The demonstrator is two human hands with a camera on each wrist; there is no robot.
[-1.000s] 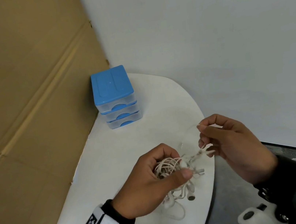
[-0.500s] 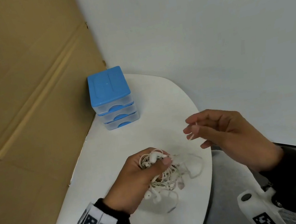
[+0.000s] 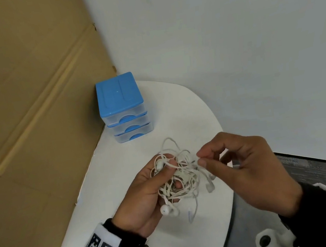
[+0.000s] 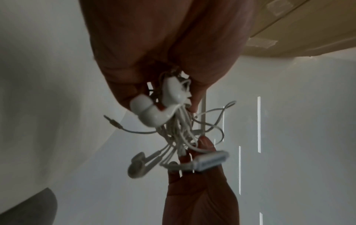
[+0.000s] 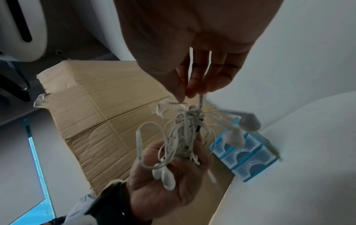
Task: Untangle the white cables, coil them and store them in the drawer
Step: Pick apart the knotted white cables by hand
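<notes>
Now, left hand [image 3: 144, 191]: fingers curled round the tangled white cables [image 3: 178, 176].
Right hand [image 3: 246, 165]: pinches a strand at the bundle's right edge.
Drawer unit [image 3: 124, 108]: beyond both hands, all drawers closed, on the table [image 3: 195, 118].

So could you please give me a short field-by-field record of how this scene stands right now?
Left hand: grips the tangled bundle of white earphone cables.
Right hand: pinches a strand at the bundle's edge.
Cables: still knotted, held above the white rounded table.
Storage: small blue three-drawer plastic unit, all drawers closed.
Backdrop: brown cardboard sheet.
</notes>
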